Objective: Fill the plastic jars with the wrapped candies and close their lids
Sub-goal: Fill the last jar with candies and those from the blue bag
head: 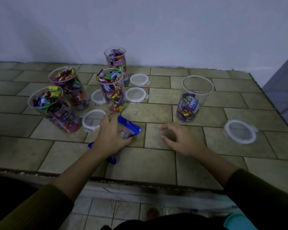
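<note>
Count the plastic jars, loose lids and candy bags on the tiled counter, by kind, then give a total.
plastic jars: 5
loose lids: 5
blue candy bag: 1
Total: 11

- The left grip (112,135) covers the middle of the blue bag (130,126). Only a top corner and a lower tip show, and the bag's print is blurred.
- The middle jar (112,90) hides part of the lid (96,97) behind it.
- Wrapper print in the nearest left jar (55,110) seems smeared and cannot be read.
- The left sleeve (32,211) and right sleeve (264,196) run off the bottom edge.
</note>
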